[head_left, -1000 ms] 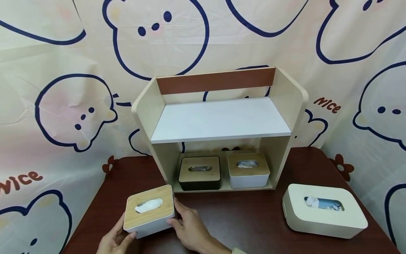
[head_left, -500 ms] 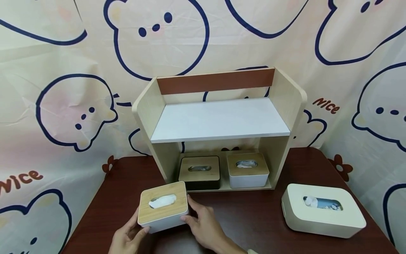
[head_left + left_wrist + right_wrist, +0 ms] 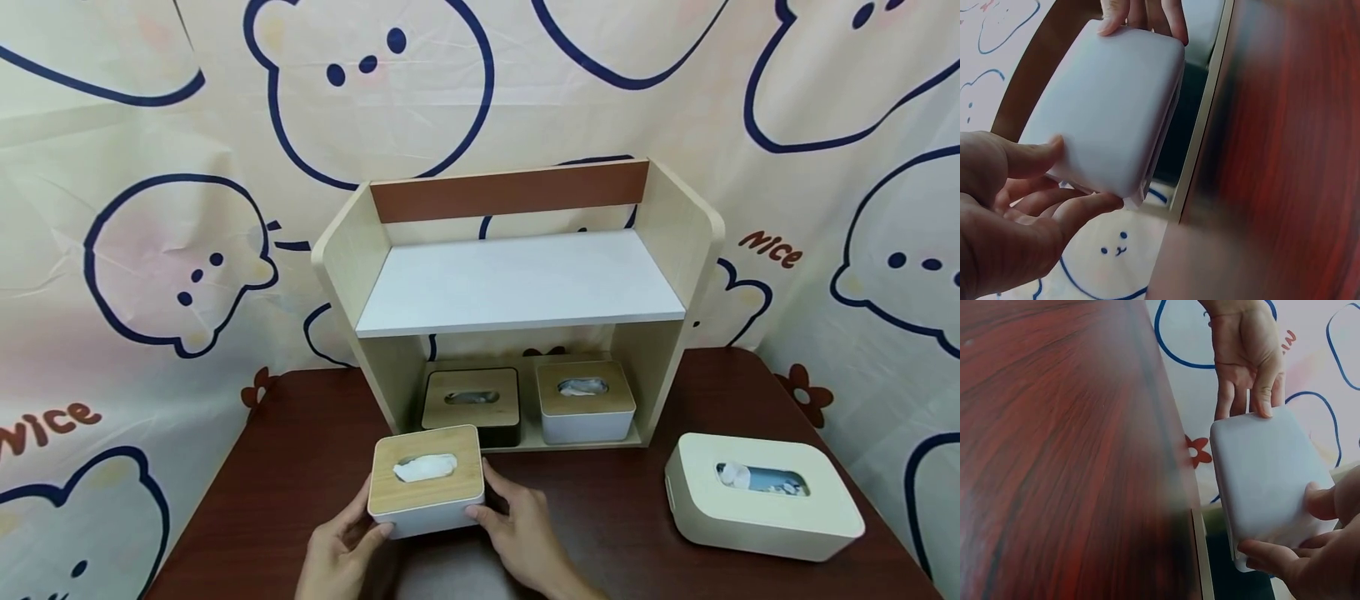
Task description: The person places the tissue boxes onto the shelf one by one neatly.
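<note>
Held tissue box (image 3: 432,522): white, wooden lid (image 3: 426,497), white tissue (image 3: 425,467) showing in the slot; I see it carried above the table (image 3: 615,508), in front of the lower left of the shelf unit (image 3: 678,242).
Left hand (image 3: 337,548): gripping the box's left end, thumb on a plain white face in my left wrist feed, fingers curled about the edge.
Right hand (image 3: 522,533): gripping the right end, thumb at the near lower corner, fingers reaching behind.
Lower shelf: dark-sided box (image 3: 471,408) at left, partly hidden from my head camera by the held one; second white box (image 3: 587,425) at right, a gap between them.
Upper shelf: white board (image 3: 517,279).
Table, right side: cream box (image 3: 787,529), well apart from both hands, a blue-and-white packet (image 3: 776,482) visible through its slot.
Backdrop: pale cloth (image 3: 315,258) printed with bear outlines.
</note>
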The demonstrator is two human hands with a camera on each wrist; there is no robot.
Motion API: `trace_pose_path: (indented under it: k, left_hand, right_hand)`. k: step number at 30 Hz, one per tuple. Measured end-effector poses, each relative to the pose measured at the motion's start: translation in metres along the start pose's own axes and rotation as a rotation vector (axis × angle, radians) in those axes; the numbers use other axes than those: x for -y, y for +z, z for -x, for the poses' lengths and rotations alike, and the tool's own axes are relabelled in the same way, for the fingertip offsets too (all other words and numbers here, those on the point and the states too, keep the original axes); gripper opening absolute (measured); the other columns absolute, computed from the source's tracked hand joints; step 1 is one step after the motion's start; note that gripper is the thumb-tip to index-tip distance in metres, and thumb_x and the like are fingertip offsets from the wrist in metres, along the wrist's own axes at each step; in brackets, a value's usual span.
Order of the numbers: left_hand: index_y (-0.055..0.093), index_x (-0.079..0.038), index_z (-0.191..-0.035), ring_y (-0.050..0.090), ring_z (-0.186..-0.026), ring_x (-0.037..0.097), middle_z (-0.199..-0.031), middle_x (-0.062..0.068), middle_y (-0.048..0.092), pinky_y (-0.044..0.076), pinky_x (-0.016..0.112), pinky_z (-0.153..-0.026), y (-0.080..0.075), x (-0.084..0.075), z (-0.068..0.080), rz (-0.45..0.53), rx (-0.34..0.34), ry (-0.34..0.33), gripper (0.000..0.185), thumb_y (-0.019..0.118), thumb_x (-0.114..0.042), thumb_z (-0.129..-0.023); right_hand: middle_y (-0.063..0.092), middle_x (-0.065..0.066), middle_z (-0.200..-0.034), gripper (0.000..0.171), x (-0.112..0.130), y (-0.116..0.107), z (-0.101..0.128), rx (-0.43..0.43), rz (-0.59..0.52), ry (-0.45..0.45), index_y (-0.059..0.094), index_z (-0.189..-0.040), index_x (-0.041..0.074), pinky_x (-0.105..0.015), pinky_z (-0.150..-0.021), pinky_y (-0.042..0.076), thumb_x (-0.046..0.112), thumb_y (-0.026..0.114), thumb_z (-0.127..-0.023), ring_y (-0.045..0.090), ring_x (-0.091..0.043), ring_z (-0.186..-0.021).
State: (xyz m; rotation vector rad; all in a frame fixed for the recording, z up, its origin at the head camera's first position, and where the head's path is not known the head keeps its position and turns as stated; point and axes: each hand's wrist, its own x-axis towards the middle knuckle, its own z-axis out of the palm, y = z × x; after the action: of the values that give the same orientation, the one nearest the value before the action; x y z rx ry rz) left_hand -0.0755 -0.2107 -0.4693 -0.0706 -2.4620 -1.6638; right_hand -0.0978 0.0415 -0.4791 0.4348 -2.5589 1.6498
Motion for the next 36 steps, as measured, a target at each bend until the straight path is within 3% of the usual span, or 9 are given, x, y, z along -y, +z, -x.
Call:
trace_pose_path:
  k: [4, 6, 7, 11, 14, 23, 27, 30, 36]
  left_hand:
    - [0.05, 0.013, -0.152, 0.057, -0.123, -0.01, -0.154, 0.029, 0.052, 0.053, 0.008, -0.091, 0.01, -0.001, -0.001, 0.08, -0.002, 0.083, 0.07, 0.077, 0.012, -0.088]
    - [0.049, 0.013, -0.152, 0.056, -0.124, -0.01, -0.155, 0.029, 0.051, 0.053, 0.008, -0.093, 0.014, -0.002, -0.001, 0.107, 0.003, 0.079, 0.069, 0.077, 0.012, -0.088]
    - [0.05, 0.012, -0.153, 0.056, -0.124, -0.01, -0.155, 0.028, 0.051, 0.053, 0.008, -0.093, 0.016, -0.004, -0.002, 0.116, 0.002, 0.067, 0.069, 0.077, 0.012, -0.089]
    - [0.05, 0.011, -0.153, 0.057, -0.126, -0.008, -0.155, 0.026, 0.052, 0.053, 0.009, -0.094, 0.021, -0.009, -0.003, 0.138, 0.006, 0.042, 0.069, 0.077, 0.012, -0.088]
    - [0.051, 0.009, -0.153, 0.057, -0.126, -0.008, -0.155, 0.026, 0.053, 0.053, 0.009, -0.095, 0.025, -0.014, -0.004, 0.145, 0.012, 0.039, 0.069, 0.077, 0.01, -0.089]
    - [0.057, 0.002, -0.152, 0.06, -0.126, -0.002, -0.151, 0.022, 0.058, 0.055, 0.012, -0.093, 0.032, -0.031, -0.006, 0.137, 0.005, 0.065, 0.068, 0.079, 0.009, -0.088]
    - [0.058, -0.002, -0.153, 0.063, -0.127, 0.006, -0.152, 0.018, 0.058, 0.056, 0.014, -0.093, 0.03, -0.04, -0.007, 0.105, 0.004, 0.047, 0.068, 0.08, 0.007, -0.089]
    - [0.058, -0.005, -0.153, 0.064, -0.129, 0.016, -0.153, 0.015, 0.058, 0.058, 0.019, -0.094, 0.03, -0.049, -0.009, 0.084, 0.001, 0.026, 0.068, 0.08, 0.006, -0.09]
    - [0.056, -0.008, -0.155, 0.061, -0.134, 0.026, -0.156, 0.013, 0.057, 0.059, 0.026, -0.097, 0.028, -0.066, -0.012, 0.085, 0.001, 0.002, 0.066, 0.078, 0.005, -0.093]
  right_hand:
    - [0.059, -0.022, -0.151, 0.071, -0.002, -0.009, 0.002, -0.024, 0.028, 0.012, 0.057, -0.153, 0.0, -0.039, -0.095, 0.062, 0.038, 0.078, -0.097, 0.058, 0.002, -0.071]
    - [0.06, -0.021, -0.151, 0.07, -0.002, -0.014, 0.003, -0.033, 0.041, 0.027, 0.057, -0.153, 0.001, -0.039, -0.095, 0.063, 0.038, 0.078, -0.097, 0.062, 0.001, -0.072]
    - [0.061, -0.02, -0.15, 0.071, -0.002, -0.016, 0.003, -0.037, 0.056, 0.031, 0.057, -0.153, 0.002, -0.04, -0.097, 0.063, 0.039, 0.078, -0.097, 0.067, -0.001, -0.087]
    - [0.061, -0.02, -0.15, 0.069, -0.001, -0.024, 0.005, -0.046, 0.058, 0.069, 0.057, -0.154, 0.004, -0.035, -0.088, 0.063, 0.037, 0.079, -0.097, 0.06, 0.002, -0.065]
    - [0.059, -0.023, -0.151, 0.07, 0.0, -0.031, 0.007, -0.047, 0.04, 0.094, 0.056, -0.154, 0.004, -0.024, -0.073, 0.057, 0.036, 0.079, -0.097, 0.021, 0.004, -0.044]
    - [0.066, -0.023, -0.144, 0.066, 0.012, -0.049, 0.011, -0.099, 0.044, 0.119, 0.062, -0.151, 0.006, -0.019, -0.054, 0.044, 0.03, 0.083, -0.093, 0.021, 0.005, -0.043]
    - [0.079, -0.016, -0.115, 0.065, 0.02, -0.055, 0.012, -0.107, 0.047, 0.146, 0.063, -0.151, 0.011, -0.021, -0.046, 0.038, 0.029, 0.084, -0.093, 0.022, 0.004, -0.042]
    - [0.07, -0.006, -0.086, 0.065, 0.027, -0.061, 0.012, -0.103, 0.049, 0.154, 0.062, -0.152, 0.014, -0.021, -0.046, 0.037, 0.03, 0.084, -0.093, 0.023, 0.003, -0.042]
    - [0.069, -0.003, -0.078, 0.065, 0.039, -0.071, 0.009, -0.099, 0.082, 0.148, 0.062, -0.152, 0.014, -0.023, -0.049, 0.04, 0.029, 0.084, -0.093, 0.024, 0.002, -0.04]
